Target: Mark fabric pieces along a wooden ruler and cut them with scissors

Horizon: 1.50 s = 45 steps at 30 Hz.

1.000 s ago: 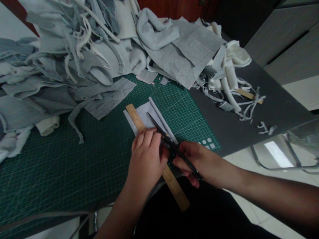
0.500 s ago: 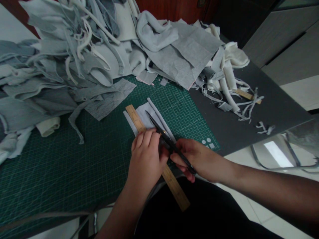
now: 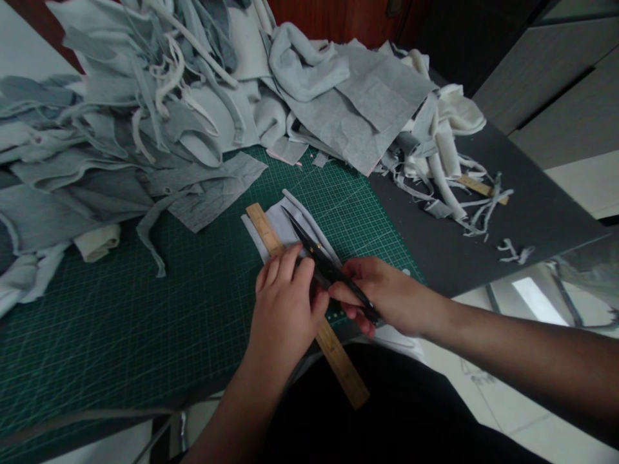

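My left hand lies over a wooden ruler, its fingers bent and pressed together, holding it down on a small piece of light grey fabric. Black scissors are held in my right hand, whose fingers wrap round the handles. Their blades look closed and point up and left over the fabric, to the right of the ruler. Parts of the fabric under my left hand are hidden. Beneath it all lies a green cutting mat.
A large heap of grey and cream fabric scraps covers the back of the table. Thin offcuts and another piece of wooden ruler lie at the right. The dark table edge runs along the right front.
My right hand and the scissors have moved slightly upward, and the blade tips sit a little higher over the fabric. White cloth now shows below my right hand. The left hand stays on the ruler.
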Motion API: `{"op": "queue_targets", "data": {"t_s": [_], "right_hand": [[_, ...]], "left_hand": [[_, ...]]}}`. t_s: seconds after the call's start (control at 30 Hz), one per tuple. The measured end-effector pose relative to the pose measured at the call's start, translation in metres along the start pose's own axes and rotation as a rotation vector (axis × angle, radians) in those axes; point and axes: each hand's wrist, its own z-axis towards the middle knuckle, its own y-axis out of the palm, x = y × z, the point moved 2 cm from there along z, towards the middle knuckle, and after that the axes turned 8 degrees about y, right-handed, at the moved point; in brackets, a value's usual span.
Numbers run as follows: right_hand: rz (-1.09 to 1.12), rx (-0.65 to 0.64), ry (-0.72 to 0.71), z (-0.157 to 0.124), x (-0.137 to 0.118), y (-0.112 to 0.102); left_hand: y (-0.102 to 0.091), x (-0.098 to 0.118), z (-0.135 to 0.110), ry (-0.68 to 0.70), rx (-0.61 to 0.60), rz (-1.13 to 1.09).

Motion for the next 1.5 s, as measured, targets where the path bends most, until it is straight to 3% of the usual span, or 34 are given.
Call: {"op": "queue_targets", "data": {"t_s": [0.87, 1.5], "right_hand": [[-0.118, -0.005, -0.002, 0.009, -0.012, -0.006], [-0.140, -0.022, -0.085, 0.022, -0.023, -0.005]], "left_hand": [[0.002, 0.002, -0.001, -0.017, -0.015, 0.047], [0.002, 0.000, -0.001, 0.003, -0.002, 0.044]]}}
